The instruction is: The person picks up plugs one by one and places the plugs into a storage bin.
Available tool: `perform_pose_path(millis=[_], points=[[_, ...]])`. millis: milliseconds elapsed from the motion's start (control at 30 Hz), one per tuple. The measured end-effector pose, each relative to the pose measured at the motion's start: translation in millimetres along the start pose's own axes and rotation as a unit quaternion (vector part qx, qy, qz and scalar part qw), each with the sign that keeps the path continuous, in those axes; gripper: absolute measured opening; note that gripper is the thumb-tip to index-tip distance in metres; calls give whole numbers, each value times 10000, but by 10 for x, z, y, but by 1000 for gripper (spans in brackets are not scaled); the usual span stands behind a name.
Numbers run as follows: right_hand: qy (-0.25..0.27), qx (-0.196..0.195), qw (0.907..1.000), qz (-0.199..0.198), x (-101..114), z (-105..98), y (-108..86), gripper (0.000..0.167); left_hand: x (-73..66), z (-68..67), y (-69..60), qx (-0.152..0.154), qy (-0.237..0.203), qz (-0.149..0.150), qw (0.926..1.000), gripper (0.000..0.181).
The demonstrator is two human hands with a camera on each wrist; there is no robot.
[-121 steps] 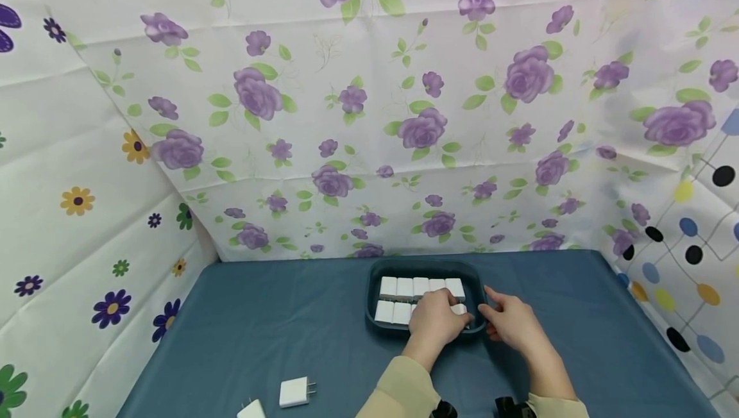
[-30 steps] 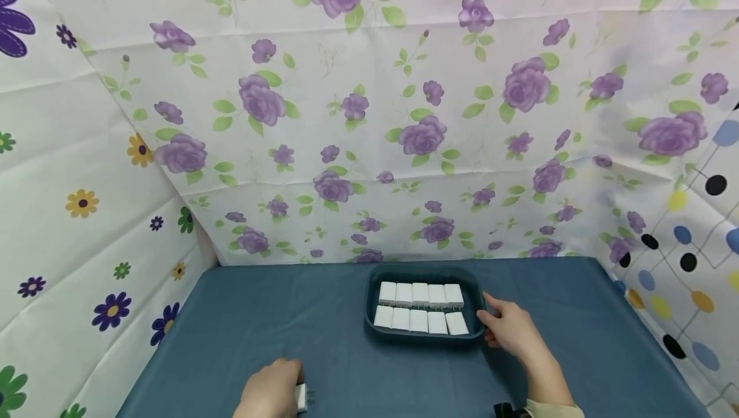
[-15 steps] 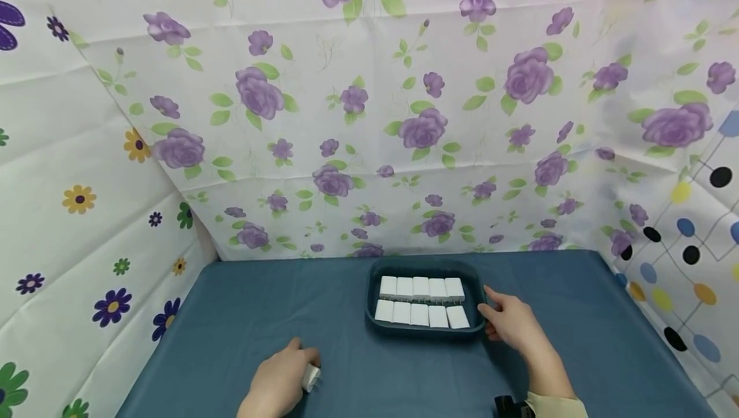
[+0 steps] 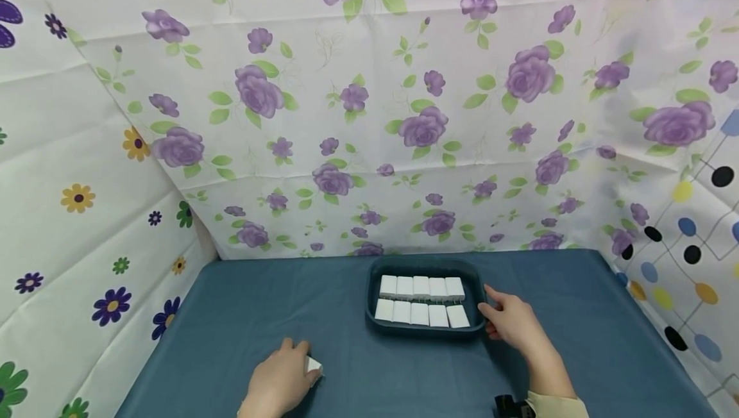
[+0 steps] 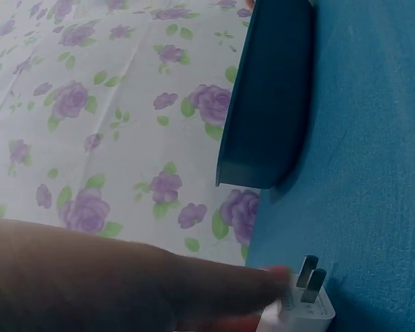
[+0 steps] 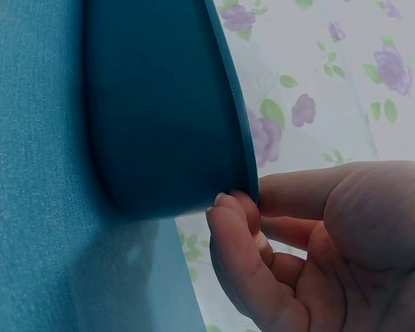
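My left hand [image 4: 280, 376] pinches a white plug-in charger [image 4: 313, 365] over the front left part of the table. In the left wrist view the two metal prongs of this charger [image 5: 301, 315] point up beside the thumb. At the back, a dark blue tray [image 4: 424, 333] holds two rows of white chargers [image 4: 420, 314], their prongs facing the gap between the rows. My right hand [image 4: 510, 323] pinches the tray's right rim. Seen from the right wrist, the thumb and fingers [image 6: 235, 235] meet at the tray's edge [image 6: 166, 138].
A blue cloth [image 4: 231, 315] covers the table. Behind it rises a white curtain [image 4: 369, 117] with purple roses. Patterned sheets flank the left and right sides. A black strap [image 4: 510, 406] is on my right wrist.
My left hand has left the tray, where both rows now show fully, and picked a charger off the table at front left. It has since shifted slightly forward. The right hand stays at the rim.
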State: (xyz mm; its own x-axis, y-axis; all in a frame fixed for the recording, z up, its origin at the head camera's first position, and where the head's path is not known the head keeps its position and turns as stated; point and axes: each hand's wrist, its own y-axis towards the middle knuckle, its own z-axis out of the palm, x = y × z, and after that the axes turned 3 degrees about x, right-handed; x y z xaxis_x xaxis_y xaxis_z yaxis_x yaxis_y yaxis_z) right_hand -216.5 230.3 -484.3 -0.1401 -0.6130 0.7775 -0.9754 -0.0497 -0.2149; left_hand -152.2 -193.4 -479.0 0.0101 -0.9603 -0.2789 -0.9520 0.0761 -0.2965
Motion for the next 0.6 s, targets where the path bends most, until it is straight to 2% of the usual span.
perform_pose_path(millis=[133,267,400,467,600], points=[[9,11,10000,63,5,0,4,63,-13,22,7,23,-129,-123,9998,45],[34,73,9998,173,13,0,28,63,-29,13,20,100,-219,-83,9997,39],[29,114,9997,224,6,-7,39,63,-40,3,41,226,-217,-39,9995,41],[32,107,9997,213,1,-13,39,62,-31,4,52,115,-218,49,9997,41],[35,76,9998,153,1,-22,48,62,4,8,82,-366,-199,251,9988,39]])
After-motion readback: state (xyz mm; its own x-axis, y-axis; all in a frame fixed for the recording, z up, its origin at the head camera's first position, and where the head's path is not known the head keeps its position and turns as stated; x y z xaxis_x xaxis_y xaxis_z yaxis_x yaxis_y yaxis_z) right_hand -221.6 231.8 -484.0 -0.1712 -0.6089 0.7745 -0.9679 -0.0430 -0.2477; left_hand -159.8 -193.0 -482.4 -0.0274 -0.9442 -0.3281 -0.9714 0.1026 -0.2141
